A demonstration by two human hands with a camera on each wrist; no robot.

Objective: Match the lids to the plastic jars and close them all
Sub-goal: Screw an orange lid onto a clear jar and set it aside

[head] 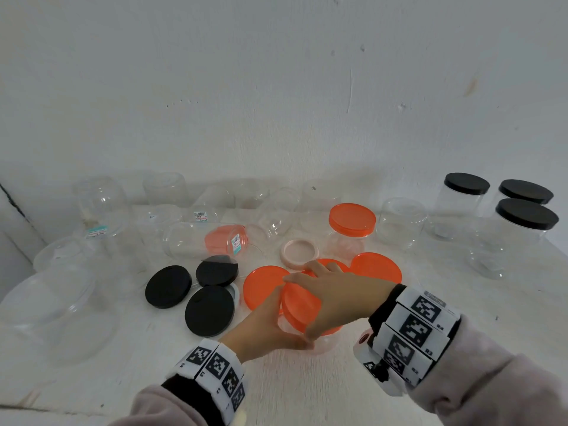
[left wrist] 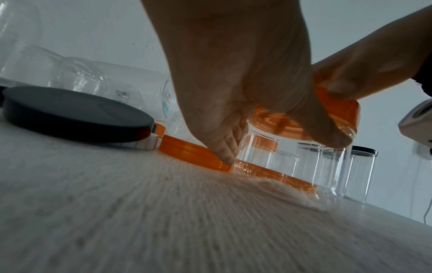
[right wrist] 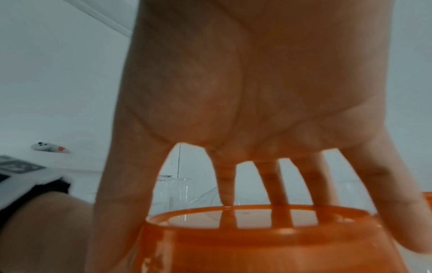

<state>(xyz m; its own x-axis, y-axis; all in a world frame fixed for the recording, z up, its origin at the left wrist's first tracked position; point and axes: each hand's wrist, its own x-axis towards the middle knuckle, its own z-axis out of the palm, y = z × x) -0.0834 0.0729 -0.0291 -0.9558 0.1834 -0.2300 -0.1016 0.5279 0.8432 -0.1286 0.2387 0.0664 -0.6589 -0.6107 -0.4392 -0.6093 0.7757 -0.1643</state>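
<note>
Near the front middle of the table, my left hand (head: 270, 321) grips a small clear jar (head: 322, 344), which stands tilted. An orange lid (head: 299, 305) sits on the jar's mouth. My right hand (head: 325, 293) covers this lid from above, fingers spread and curled over its rim. In the left wrist view the left hand (left wrist: 233, 83) wraps the clear jar (left wrist: 268, 147) just under the orange lid (left wrist: 336, 105). The right wrist view shows the right hand (right wrist: 245, 92) with fingers down around the orange lid (right wrist: 257, 240). Whether the lid is fully seated is hidden.
Two loose orange lids (head: 261, 284) (head: 376, 267) lie just behind the hands, beside a pink ring lid (head: 299, 253). Three black lids (head: 168, 286) lie to the left. An orange-lidded jar (head: 352, 229) stands behind. Black-lidded jars (head: 466, 192) stand far right. Several open clear jars (head: 101, 207) crowd the back and left.
</note>
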